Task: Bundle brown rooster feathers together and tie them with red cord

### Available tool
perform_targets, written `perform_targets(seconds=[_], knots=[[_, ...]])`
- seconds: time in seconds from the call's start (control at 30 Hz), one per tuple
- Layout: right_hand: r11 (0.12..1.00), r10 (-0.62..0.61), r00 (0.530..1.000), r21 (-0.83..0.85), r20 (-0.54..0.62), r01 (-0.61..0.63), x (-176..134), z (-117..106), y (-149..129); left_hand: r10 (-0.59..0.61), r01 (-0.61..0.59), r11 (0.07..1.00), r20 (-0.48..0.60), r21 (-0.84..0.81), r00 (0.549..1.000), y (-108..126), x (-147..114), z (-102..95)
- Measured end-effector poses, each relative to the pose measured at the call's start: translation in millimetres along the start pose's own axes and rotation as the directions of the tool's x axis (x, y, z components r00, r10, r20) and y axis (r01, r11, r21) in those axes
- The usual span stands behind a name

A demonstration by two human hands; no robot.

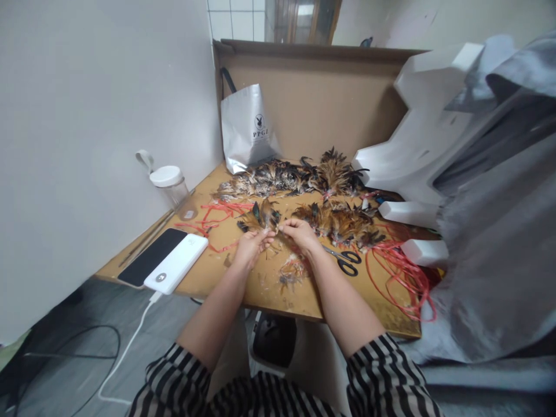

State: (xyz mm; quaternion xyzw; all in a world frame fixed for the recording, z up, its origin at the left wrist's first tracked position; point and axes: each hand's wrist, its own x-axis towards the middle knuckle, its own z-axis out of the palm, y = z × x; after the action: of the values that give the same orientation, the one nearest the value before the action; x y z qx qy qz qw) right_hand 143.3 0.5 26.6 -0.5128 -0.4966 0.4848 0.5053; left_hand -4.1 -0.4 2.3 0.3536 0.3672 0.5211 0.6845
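A small bunch of brown and dark feathers (263, 214) fans out above my left hand (254, 244), whose fingers are closed around its lower end. My right hand (299, 233) pinches at the base of the same bunch, close to the left fingertips; what lies between its finger and thumb is too small to make out. Just beyond the right hand runs a row of brown feather bunches (343, 223). Black-handled scissors (347, 262) lie right of my right wrist. Loose feather scraps (293, 271) are scattered on the table (264, 289) between my forearms.
Darker feather bunches (278, 178) line the back, below a silver bag (245, 127). Red plastic strips (399, 272) lie at right, more at left. A clear jar (171, 185), a phone (152, 258) and a white power bank (176, 263) stand left. White foam (428, 133) borders the right.
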Motion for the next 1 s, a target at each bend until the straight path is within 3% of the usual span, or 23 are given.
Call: perform_targets(seconds=[0.13, 0.33, 0.63, 0.8, 1.0], knots=[[0.996, -0.088, 0.996, 0.0, 0.008, 0.088, -1.7, 4.1, -0.7, -0.026, 0.025, 0.999, 0.042, 0.036, 0.999, -0.1, -1.4, 0.9], [0.988, -0.117, 0.993, -0.096, 0.019, 0.119, 0.0, 5.7, 4.0, -0.053, 0.051, 0.998, 0.089, 0.03, 0.995, -0.9, -2.2, 0.6], [0.981, -0.176, 0.983, -0.078, 0.05, 0.18, 1.8, 9.5, 8.7, -0.075, 0.074, 0.997, 0.094, 0.017, 0.993, -4.2, -0.4, -0.6], [0.994, -0.106, 0.994, 0.039, 0.007, 0.105, 0.5, 10.5, 4.7, -0.048, 0.049, 0.999, 0.083, -0.012, 0.995, -3.7, 1.0, -1.8], [0.989, -0.038, 0.999, 0.143, -0.029, 0.042, -2.0, 6.9, -3.1, -0.03, 0.036, 0.985, 0.042, -0.166, 0.999, 0.3, 2.6, -2.7]])
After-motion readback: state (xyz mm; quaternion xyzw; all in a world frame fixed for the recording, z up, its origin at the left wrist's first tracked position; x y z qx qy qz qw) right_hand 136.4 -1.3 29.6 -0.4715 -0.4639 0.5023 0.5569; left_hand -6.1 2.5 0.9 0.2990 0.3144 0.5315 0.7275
